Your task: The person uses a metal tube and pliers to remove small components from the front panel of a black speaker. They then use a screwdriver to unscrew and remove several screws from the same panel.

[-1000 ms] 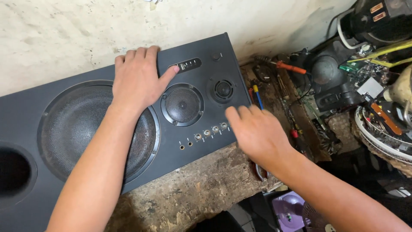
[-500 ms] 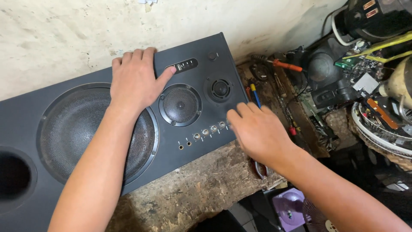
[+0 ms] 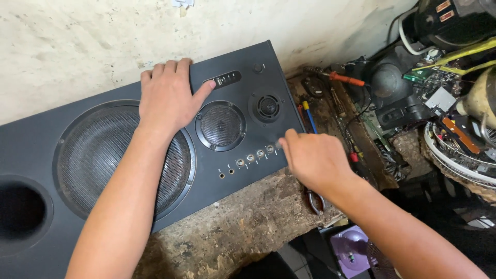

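A dark grey speaker cabinet (image 3: pixel 155 155) lies face-up along the rear edge of the worn wooden bench (image 3: pixel 243 227), against the wall. The left hand (image 3: pixel 168 98) rests flat on the panel, its grip spread, thumb just beside the small display strip (image 3: pixel 226 80). The right hand (image 3: pixel 312 157) is at the row of small knobs (image 3: pixel 256 155) near the cabinet's front edge; its fingertips are hidden, so whether its grip pinches a knob cannot be told. Pliers (image 3: pixel 315 200) lie partly under that wrist.
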